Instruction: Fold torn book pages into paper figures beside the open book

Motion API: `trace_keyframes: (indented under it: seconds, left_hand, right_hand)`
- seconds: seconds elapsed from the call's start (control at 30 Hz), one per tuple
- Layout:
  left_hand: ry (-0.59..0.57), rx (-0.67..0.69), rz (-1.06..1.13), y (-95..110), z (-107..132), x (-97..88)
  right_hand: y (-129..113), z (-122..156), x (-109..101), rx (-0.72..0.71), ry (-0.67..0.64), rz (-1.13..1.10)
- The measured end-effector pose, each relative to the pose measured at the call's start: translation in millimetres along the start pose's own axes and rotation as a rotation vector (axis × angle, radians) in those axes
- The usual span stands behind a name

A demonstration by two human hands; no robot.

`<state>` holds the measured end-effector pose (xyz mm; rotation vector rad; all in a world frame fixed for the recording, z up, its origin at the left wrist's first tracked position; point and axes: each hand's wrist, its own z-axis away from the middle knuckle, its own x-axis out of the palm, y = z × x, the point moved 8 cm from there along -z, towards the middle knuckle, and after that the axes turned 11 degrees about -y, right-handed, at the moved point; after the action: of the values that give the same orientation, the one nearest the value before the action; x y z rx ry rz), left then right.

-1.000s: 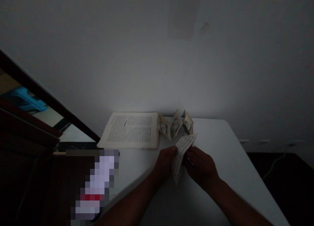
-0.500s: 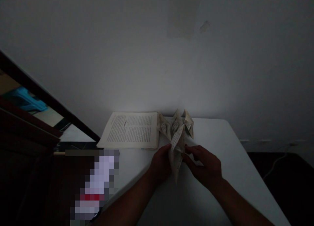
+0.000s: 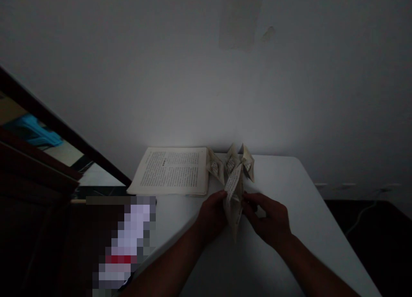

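Note:
Between my hands, above the white table, is a folded paper boat (image 3: 234, 202) made from a printed page, its pointed ends facing away from and toward me. My left hand (image 3: 211, 215) is closed on its left side. From the right, my right hand (image 3: 267, 213) pinches the other side with thumb and fingers; the fingertips are partly hidden by the paper. Just beyond stand three similar folded paper boats: a left one (image 3: 215, 167), a middle one (image 3: 231, 162) and a right one (image 3: 248, 163). The held one overlaps the middle and right ones in view.
A printed book (image 3: 170, 170) lies open on the white table (image 3: 289, 177) at the left, against the wall (image 3: 180, 74). A pixelated pale object (image 3: 128, 237) is at the table's left edge. A mirror-like dark frame (image 3: 64, 125) leans at far left. A cable (image 3: 362, 213) hangs at right.
The held paper boat has turned slightly, its near tip shifting a little to the right. Both hands keep hold of it and have moved only slightly.

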<state>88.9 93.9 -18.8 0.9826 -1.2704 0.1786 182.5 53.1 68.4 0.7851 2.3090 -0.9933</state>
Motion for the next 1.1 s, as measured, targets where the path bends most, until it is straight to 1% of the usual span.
trace_keyframes:
  seconds: [0.17,0.33,0.43,0.6,0.73,0.83,1.0,1.1]
  left_hand:
    - [-0.044,0.029,-0.028,3.2,-0.6,6.8]
    - [-0.045,0.01,0.011,3.5,-1.0,11.2]
    - [-0.034,0.009,0.041,4.4,-1.3,11.6]
    - [-0.009,-0.028,0.105,1.4,-0.3,7.0]
    - [-0.055,-0.02,0.105,1.8,-0.2,9.4]
    - [-0.06,0.005,0.047,3.2,-0.5,9.9]
    - [-0.002,0.112,-0.143,10.2,-0.3,4.7]
    - [0.019,0.129,-0.197,11.2,0.7,2.8]
  right_hand:
    - [8.1,0.5,2.7,0.051,-0.03,-0.014]
    - [9.4,-0.7,2.3,0.062,-0.024,-0.012]
    - [10.3,-0.6,1.7,0.084,-0.031,-0.008]
    - [9.8,-1.3,-0.6,0.091,-0.02,-0.017]
    - [9.7,-2.8,-0.3,0.087,-0.019,-0.011]
    - [9.9,-2.5,-0.7,0.089,-0.018,0.017]
    - [6.1,-1.7,-3.7,0.049,-0.003,0.048]
    - [2.8,-2.8,-5.1,0.015,0.008,0.041]
